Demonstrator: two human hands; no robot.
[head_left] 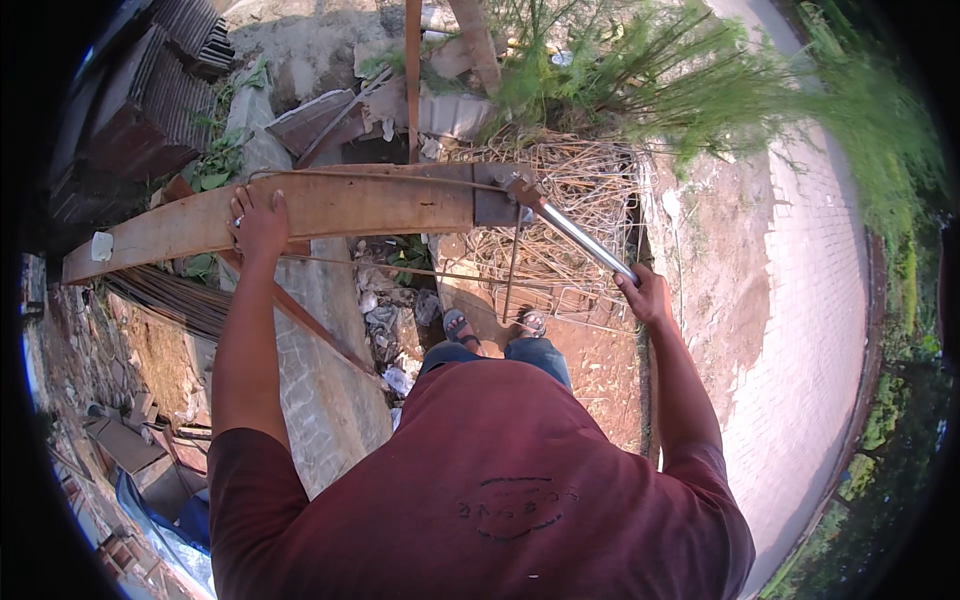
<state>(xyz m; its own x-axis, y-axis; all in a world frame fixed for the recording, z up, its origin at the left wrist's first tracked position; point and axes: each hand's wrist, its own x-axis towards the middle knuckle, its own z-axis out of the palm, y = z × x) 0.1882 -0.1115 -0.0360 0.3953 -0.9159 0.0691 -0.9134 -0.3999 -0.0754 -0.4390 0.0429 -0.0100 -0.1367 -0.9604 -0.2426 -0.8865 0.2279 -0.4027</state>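
Note:
My left hand (258, 222) presses down on a long wooden plank (330, 205) and pins a thin rusty steel rod (390, 176) that runs along it. My right hand (647, 296) grips the end of a shiny metal pipe handle (585, 240). The pipe slants up to the left into a rusty bending tool (520, 190) fixed at the plank's right end. A thin piece of rod (511, 265) hangs down from below the tool. My feet in sandals (495, 324) stand on red earth below.
A tangle of bent wire stirrups (580, 190) lies behind the plank. A bundle of long steel bars (170, 300) runs at the left. A concrete slab (320, 380) is below my left arm. Rubble and bushes (680, 80) sit beyond; a paved path (810, 300) curves at right.

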